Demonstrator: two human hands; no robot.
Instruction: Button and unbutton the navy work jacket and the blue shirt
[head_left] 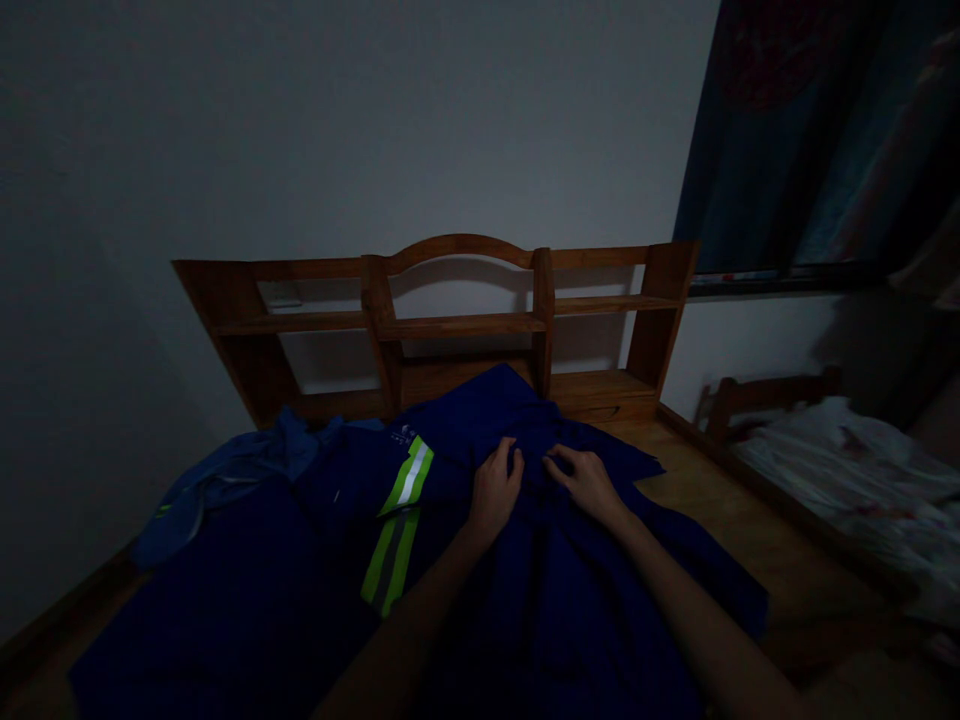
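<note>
A dark blue work garment (480,405) lies spread and creased in front of me. A yellow-green and silver reflective band (409,480) shows on the blue cloth left of my hands; whether it belongs to the same piece I cannot tell. My left hand (496,487) rests on the garment's middle with bent fingers closed on the fabric. Close by on the right, my right hand (587,483) curls its fingers and thumb against the same cloth in a pinch. Exactly which fold or part they grip is too dark to make out.
Behind the garment stands a wooden headboard shelf (461,325) against a pale wall (337,130). Lighter blue cloth (277,455) is heaped at the left. A wooden board (697,475) shows at the right, with whitish plastic sheeting (847,470) beyond its raised edge.
</note>
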